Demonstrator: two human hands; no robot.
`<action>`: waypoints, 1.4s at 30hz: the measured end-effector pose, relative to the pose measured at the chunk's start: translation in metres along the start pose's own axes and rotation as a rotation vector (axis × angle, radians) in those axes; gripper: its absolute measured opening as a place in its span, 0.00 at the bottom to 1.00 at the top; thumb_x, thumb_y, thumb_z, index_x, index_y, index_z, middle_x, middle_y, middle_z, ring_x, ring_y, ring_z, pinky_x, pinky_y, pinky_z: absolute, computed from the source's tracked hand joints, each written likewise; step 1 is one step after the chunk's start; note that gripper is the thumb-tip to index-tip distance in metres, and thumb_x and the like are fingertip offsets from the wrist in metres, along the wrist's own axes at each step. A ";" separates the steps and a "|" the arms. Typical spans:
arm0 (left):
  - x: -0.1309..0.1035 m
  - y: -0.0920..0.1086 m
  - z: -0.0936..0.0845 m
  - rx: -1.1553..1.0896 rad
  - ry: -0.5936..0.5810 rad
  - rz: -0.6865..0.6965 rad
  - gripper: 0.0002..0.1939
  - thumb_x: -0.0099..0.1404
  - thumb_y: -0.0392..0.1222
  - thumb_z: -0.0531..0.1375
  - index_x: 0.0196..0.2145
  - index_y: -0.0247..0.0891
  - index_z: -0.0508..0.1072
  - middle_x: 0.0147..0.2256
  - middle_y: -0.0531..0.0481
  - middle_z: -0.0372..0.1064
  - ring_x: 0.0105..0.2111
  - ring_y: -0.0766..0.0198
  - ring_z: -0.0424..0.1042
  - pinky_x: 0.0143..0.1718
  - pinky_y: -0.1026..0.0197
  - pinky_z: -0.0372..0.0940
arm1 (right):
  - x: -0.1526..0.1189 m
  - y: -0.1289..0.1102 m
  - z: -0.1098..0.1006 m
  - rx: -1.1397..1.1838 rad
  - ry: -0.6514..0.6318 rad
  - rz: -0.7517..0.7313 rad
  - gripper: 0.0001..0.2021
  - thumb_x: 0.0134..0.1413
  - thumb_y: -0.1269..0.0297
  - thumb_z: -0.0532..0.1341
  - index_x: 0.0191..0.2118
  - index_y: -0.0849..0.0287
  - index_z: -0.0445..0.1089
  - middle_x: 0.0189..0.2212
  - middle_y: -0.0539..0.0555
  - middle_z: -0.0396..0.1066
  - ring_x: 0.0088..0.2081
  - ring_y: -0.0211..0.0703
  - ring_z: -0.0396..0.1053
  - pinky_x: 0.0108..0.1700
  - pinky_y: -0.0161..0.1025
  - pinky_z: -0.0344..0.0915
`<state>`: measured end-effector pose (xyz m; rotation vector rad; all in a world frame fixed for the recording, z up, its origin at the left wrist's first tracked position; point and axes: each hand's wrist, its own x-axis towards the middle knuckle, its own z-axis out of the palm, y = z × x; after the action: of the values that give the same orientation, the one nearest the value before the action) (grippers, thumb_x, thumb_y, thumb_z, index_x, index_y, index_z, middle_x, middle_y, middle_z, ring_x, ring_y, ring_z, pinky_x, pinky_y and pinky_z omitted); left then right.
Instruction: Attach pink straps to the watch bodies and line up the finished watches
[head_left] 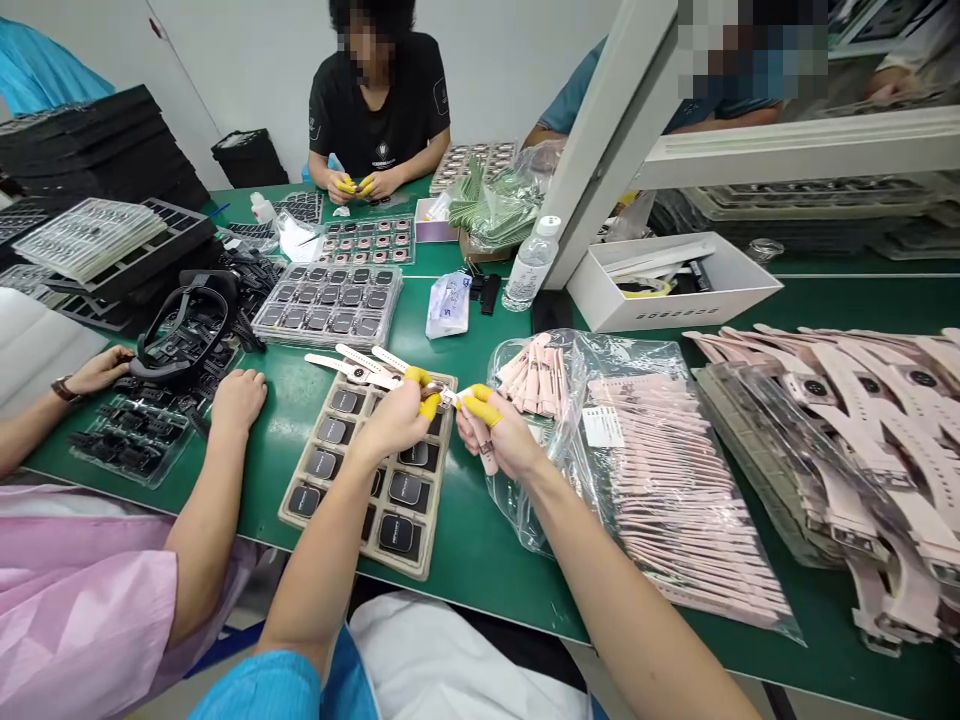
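My left hand (399, 415), with yellow covers on its fingertips, pinches a small watch body, mostly hidden by the fingers. My right hand (499, 425), also with yellow finger covers, holds a pink watch strap (484, 447) whose upper end meets the watch body between the two hands. Under and beside my left hand lies a beige tray (337, 497) with dark square watch faces in its pockets. Across the tray's far edge rests a watch with pale straps (358, 372). Right of my right hand, a clear plastic bag (592, 470) holds many pink straps.
Finished-looking pink watches (870, 400) are stacked on trays at the right. A white box (667, 285) and a bottle (531, 265) stand behind. At left, a person's hands (238, 402) rest near black straps and a headband. Another person (381, 110) works across the green table (480, 540).
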<state>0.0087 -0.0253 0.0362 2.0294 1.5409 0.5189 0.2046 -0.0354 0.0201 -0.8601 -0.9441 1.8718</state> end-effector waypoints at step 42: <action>0.008 -0.012 0.031 -0.224 0.048 0.425 0.28 0.68 0.31 0.51 0.64 0.39 0.69 0.60 0.39 0.71 0.62 0.52 0.70 0.66 0.45 0.65 | -0.005 0.005 -0.001 0.072 -0.060 0.057 0.21 0.52 0.47 0.74 0.30 0.56 0.66 0.16 0.46 0.60 0.16 0.33 0.52 0.17 0.33 0.51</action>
<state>0.0204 -0.0211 0.0048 2.1783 1.0171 0.8651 0.2057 -0.0411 0.0164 -0.7987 -0.8912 1.9784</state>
